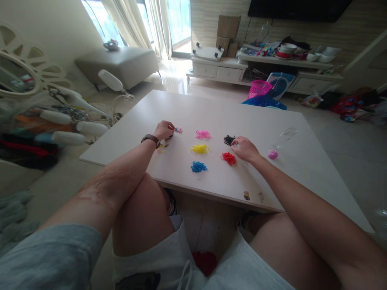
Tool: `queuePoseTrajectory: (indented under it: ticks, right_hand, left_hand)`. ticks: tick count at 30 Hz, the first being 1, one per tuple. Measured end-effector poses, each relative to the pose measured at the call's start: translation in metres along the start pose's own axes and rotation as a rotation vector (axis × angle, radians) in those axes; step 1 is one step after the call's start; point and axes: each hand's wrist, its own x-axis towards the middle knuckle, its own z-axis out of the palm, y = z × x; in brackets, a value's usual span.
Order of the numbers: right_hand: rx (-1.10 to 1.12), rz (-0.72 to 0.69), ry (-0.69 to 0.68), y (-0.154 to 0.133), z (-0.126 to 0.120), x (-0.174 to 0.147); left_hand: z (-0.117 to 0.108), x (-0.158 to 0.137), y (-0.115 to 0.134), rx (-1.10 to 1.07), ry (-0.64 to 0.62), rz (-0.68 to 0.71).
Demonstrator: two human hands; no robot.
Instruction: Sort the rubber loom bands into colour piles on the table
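On the white table, my left hand (pixel 164 130) has its fingers pinched at the edge of a small cluster of multicoloured rubber bands (pixel 179 130). More mixed bands (pixel 161 149) lie partly hidden beside that wrist. My right hand (pixel 244 149) is closed at the fingertips, by the right edge of a pile of black rubber bands (pixel 229 139); what it pinches is too small to make out. Just below sits a red pile (pixel 228 158). Between my hands, pink bands (pixel 202 134), yellow bands (pixel 200 149) and blue bands (pixel 198 166) form separate heaps.
A pink-purple round item (pixel 272 154) and a clear plastic piece (pixel 288 133) lie at the table's right. Near the front edge are a Minion figure (pixel 246 195) and a small clear item (pixel 261 197). A white lamp-like fixture (pixel 87 108) stands left of the table (pixel 302 173).
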Motion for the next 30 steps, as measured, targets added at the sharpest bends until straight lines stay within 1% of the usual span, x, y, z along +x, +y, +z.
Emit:
queuePoseTrajectory:
  ticks: [5, 8, 15, 22, 30]
  right_hand:
    - [-0.009, 0.003, 0.0, 0.0003, 0.0, 0.0005]
    - [-0.016, -0.001, -0.001, 0.0004, 0.0006, 0.0014]
    - [-0.028, -0.009, -0.006, 0.0008, 0.0008, 0.0015]
    - [-0.02, 0.005, -0.015, 0.0, 0.0007, 0.0009]
    - [-0.024, 0.009, -0.033, -0.0014, -0.0004, 0.0009]
  left_hand:
    - [-0.001, -0.0005, 0.0002, -0.088, 0.021, -0.02]
    - [-0.0003, -0.0003, 0.0011, -0.09, 0.031, -0.038]
    - [-0.0005, -0.0025, 0.0033, -0.09, 0.009, -0.068]
    - [0.0014, 0.0022, -0.0021, -0.129, 0.023, -0.05]
    - [-0.0022, 0.0012, -0.0007, -0.086, 0.034, -0.024]
